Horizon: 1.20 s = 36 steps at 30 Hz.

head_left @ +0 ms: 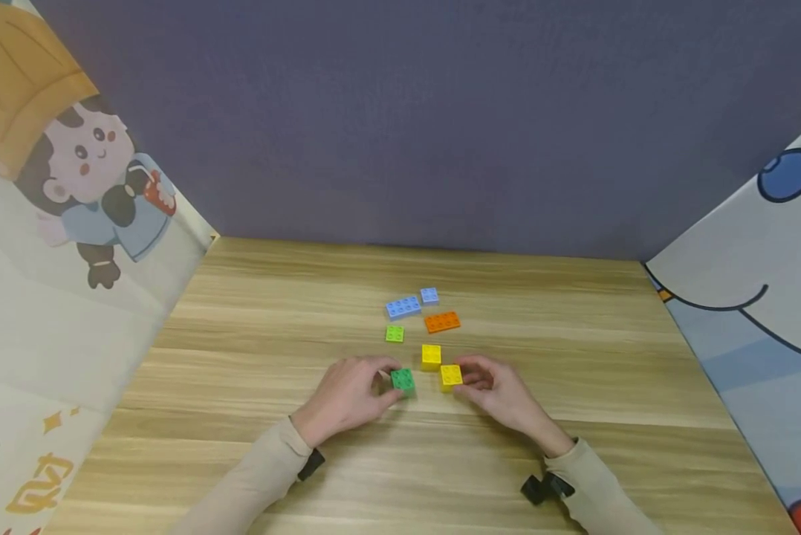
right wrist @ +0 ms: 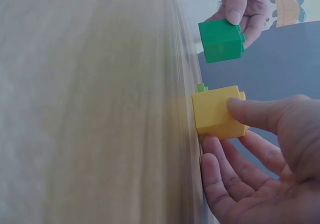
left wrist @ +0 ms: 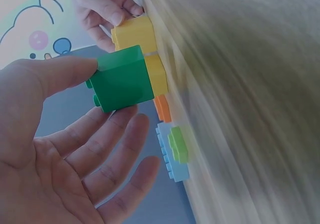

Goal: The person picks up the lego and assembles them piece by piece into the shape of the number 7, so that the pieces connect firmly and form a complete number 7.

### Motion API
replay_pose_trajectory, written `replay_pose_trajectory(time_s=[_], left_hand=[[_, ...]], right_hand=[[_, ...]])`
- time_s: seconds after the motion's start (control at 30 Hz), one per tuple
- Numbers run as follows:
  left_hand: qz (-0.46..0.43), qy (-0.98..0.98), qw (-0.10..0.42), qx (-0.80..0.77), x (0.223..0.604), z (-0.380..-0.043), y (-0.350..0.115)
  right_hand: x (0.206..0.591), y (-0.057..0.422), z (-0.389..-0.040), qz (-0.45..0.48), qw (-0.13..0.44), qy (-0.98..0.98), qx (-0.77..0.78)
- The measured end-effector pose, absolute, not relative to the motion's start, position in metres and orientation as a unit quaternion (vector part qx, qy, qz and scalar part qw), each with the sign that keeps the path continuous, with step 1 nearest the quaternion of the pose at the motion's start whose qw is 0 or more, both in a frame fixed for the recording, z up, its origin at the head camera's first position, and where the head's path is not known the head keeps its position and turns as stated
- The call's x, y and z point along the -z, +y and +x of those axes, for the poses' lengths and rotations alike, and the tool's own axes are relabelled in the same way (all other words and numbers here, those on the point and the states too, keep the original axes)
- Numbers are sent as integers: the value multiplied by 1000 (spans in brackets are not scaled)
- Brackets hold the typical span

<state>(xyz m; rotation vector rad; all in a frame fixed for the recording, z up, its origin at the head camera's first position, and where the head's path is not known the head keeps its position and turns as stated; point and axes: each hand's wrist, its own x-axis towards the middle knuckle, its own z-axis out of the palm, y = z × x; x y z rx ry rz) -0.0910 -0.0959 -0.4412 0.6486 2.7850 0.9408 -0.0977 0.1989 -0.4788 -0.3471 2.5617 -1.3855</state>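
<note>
My left hand [head_left: 354,394] pinches a dark green toy building brick [head_left: 403,381] between thumb and fingers; the left wrist view shows the brick [left wrist: 124,79] with its studs facing left. To the right, my right hand [head_left: 501,390] pinches a yellow brick [head_left: 451,377] by its near and far sides. A narrow gap separates the green brick from this yellow one. A second yellow brick [head_left: 431,357] stands just behind, close to the held yellow brick, untouched by either hand.
Farther back on the wooden table [head_left: 253,312] lie a lime green brick [head_left: 394,334], an orange brick [head_left: 443,322], a long light blue brick [head_left: 403,307] and a small light blue brick [head_left: 429,296]. A dark panel [head_left: 427,134] borders the table's far edge.
</note>
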Motion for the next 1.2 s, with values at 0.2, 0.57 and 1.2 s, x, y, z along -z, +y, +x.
replay_pose_trajectory(time_s=[0.2,0.57,1.2], left_hand=[[214,924,61,-311,439,-92,-96],[210,920,66,-324,436,-95,-95],[217,914,48,-340,429,-100,-91]], right_hand=[[479,199,-99,-121,111,868,468],[479,199,-100,-117,120,869,466],[478,199,-102,-114,135,864,472]])
